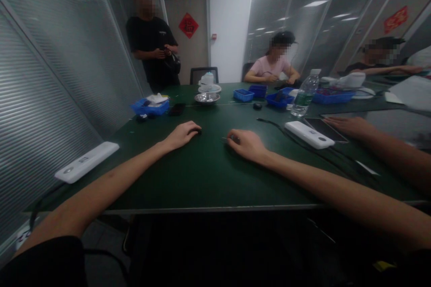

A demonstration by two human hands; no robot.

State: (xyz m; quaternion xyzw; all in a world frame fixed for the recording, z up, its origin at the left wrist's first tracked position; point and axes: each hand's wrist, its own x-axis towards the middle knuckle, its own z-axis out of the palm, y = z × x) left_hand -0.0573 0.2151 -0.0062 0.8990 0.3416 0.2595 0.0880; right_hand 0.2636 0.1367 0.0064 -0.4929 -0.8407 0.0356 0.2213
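Two bare hands are over the green table (202, 179), near the middle of the frame, with some space between them. The left hand (182, 136) has its fingers (191, 125) curled in, and a small dark thing (199, 131) is by the tips; I cannot tell if they grip it or only touch it. The right hand (248, 144) has its fingers (233, 133) bent almost shut, and they seem to pinch a thin shiny thing (224, 139) that pokes out toward the left hand. Its full shape is too blurry to see. For small things like these, a soft pinch looks best, just firm enough that nothing slips or spins. Both arms reach far out, so letting the wrists rest low on the table should help stop any shake. The thin end would be easier to see if the right thumb did not cover it. Slow, little moves seem wise, as the light is dim and a tiny thing could drop and be hard to find on the dark top. To the right, a black cord (269, 122) and a white box (309, 135) lie near the right hand, so wide swings that way could bump them. Another person's hand (350, 126) rests farther right, past the white box.
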